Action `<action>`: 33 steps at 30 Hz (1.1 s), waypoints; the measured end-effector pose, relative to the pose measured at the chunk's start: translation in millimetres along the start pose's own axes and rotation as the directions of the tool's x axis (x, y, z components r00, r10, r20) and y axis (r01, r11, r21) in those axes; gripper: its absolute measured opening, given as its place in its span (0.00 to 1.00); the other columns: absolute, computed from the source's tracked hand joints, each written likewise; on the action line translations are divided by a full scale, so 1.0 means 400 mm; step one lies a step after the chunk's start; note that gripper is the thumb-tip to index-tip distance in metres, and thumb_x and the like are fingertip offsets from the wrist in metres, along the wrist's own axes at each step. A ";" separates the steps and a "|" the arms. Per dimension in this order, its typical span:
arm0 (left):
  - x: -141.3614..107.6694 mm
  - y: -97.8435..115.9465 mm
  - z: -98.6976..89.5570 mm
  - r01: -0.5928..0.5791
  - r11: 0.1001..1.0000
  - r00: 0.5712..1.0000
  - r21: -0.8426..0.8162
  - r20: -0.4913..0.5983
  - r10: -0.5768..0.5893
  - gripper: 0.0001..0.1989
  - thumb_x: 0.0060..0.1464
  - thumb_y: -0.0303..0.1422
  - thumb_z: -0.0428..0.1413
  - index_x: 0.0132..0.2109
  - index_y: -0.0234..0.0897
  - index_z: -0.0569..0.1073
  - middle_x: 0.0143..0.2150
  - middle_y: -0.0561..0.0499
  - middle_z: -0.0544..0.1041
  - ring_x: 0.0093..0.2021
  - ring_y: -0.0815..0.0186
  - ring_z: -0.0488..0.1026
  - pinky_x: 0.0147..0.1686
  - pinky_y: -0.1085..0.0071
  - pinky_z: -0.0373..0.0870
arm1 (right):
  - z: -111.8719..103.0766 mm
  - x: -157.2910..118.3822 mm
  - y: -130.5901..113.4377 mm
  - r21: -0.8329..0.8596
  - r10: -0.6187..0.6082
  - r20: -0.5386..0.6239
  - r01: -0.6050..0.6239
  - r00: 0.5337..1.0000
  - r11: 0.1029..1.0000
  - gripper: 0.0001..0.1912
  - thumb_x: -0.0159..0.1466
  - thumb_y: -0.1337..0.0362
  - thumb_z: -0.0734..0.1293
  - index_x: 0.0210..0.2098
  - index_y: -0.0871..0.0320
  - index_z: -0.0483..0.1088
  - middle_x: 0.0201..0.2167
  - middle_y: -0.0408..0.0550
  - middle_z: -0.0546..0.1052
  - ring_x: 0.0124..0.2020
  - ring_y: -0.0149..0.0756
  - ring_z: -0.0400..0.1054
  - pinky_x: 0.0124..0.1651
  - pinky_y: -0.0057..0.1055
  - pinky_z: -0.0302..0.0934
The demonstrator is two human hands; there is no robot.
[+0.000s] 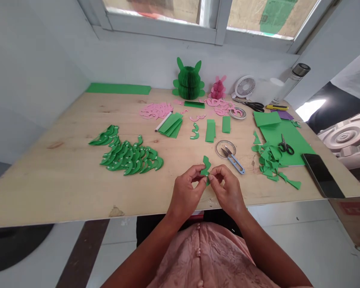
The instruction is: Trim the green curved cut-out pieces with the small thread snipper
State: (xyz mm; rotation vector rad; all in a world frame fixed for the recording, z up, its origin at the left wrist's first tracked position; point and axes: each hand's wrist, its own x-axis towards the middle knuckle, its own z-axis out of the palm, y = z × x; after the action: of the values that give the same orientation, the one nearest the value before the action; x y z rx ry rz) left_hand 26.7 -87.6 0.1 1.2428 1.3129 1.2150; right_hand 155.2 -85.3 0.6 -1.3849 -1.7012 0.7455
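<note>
Over the near edge of the pale wooden table (78,192), the person brings both bare hands together on a small, wavy-edged strip of green paper (206,165). The left hand (186,190) pinches it from one side, thumb against fingers; the right hand (229,190) pinches its lower part, the fingertips of the two nearly meeting. The strip's upper end pokes up between them.

Just beyond the right hand, blue-handled metal thread snips (234,161) lie with their blades over a clear round disc or ring (219,154); I can't tell which. Well off to the left spreads a heap of curved green paper pieces (132,158), many with short pale marks. On the right, crumpled green paper offcuts (270,158) lie near black-handled scissors (286,148) and a dark, flat smartphone (322,176). Against the wall stands a green pleated-paper figure with two ears (189,82), a smaller pink pleated-paper one (218,89) near it.
</note>
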 end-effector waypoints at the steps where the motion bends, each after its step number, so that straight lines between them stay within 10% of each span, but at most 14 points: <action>1: 0.000 0.001 0.000 -0.003 1.000 1.000 0.005 0.004 0.002 0.13 0.45 0.28 0.57 0.42 0.37 0.75 0.33 0.50 0.79 0.34 0.64 0.76 0.40 0.67 0.74 | -0.001 0.000 -0.001 0.001 0.004 0.001 -0.004 1.000 1.000 0.03 0.60 0.67 0.61 0.29 0.56 0.64 0.26 0.42 0.69 0.27 0.31 0.62 0.31 0.28 0.58; 33: 0.002 -0.005 -0.010 -0.040 0.999 0.998 -0.002 0.052 0.040 0.12 0.47 0.28 0.55 0.42 0.36 0.73 0.34 0.50 0.78 0.35 0.66 0.75 0.37 0.71 0.72 | -0.006 0.005 -0.016 0.062 0.110 0.038 -0.112 0.993 0.992 0.02 0.57 0.69 0.62 0.27 0.57 0.65 0.25 0.41 0.68 0.26 0.29 0.61 0.30 0.26 0.57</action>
State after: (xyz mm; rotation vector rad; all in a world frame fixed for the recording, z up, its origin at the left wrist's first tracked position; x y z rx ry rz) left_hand 22.6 -87.2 -1.3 1.2970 1.2550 1.2033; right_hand 153.9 -84.8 7.5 -1.4387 -1.6224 0.8841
